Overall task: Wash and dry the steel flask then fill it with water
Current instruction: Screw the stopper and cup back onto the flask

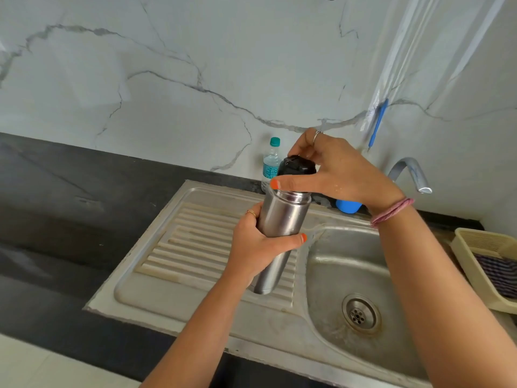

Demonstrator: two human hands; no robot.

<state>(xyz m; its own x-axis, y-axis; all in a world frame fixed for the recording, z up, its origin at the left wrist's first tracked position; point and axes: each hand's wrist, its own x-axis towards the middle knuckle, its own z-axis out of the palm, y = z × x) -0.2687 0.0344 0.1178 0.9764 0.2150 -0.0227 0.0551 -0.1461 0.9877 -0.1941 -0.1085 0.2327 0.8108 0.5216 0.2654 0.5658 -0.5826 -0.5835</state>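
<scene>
Steel flask (281, 225) being held over the ribbed drainboard of the sink (195, 242), near the drainboard's right edge where it meets the basin. Long axis leaning, mouth up and tipped toward the back wall, base pointing down toward the front edge of the sink and appearing to hang just above the ribs, though contact cannot be ruled out.

Left hand (256, 247) wrapping the middle of the flask from the left, thumb lying across the front, fingers curled behind.

Right hand (333, 169) hovering directly above the mouth, pinching the black cap (298, 165) between thumb and curled fingers, index finger stretching out leftward across the neck. Cap sitting in line with the long axis, right at the mouth; whether threaded on, or already parted from the rim, not readable from this angle.

Governing relation: cap directly above the mouth along the tilted axis, right hand at the top end, left hand at mid-body, so any twist probably being resisted by the left grip.

Tap (411, 175) standing at the back right corner of the sink, well apart from the flask, no water showing. Droplets on the flask wall and right hand suggesting wetness.

Plastic water bottle (270, 163) standing behind the sink's back edge; cream basket (470, 247) with striped cloth (500, 273) resting beyond the right edge.
</scene>
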